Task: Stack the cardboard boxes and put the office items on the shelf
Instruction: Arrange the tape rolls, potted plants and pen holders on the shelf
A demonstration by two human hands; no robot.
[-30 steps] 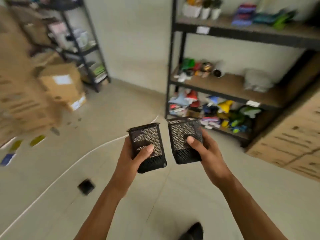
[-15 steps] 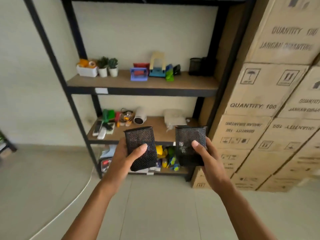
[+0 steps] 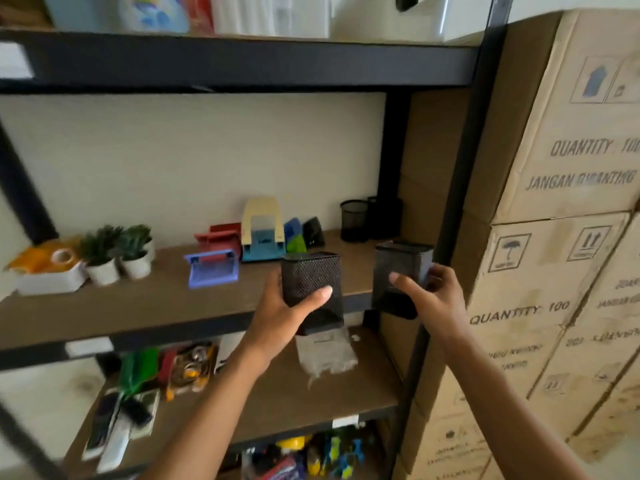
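My left hand (image 3: 284,313) grips a black mesh pen holder (image 3: 311,282), held upright in front of the edge of the wooden shelf board (image 3: 138,306). A second black mesh pen holder (image 3: 401,268) is gripped by my right hand (image 3: 433,296), just left of the shelf's black right post (image 3: 460,209). Both holders are at the height of that board's front edge. Two more black mesh cups (image 3: 355,220) stand at the back right of the same board. Stacked cardboard boxes (image 3: 554,265) fill the right side.
On the board sit a hole punch (image 3: 261,230), red and blue trays (image 3: 213,268), two small potted plants (image 3: 116,254) and a white box with tape rolls (image 3: 48,271). The lower shelf (image 3: 277,400) holds remotes and a grey bag. A higher shelf (image 3: 242,60) runs above.
I have come closer to the shelf unit and both hands have risen with the pen holders, from the lower shelf's level up to the middle board's front edge.
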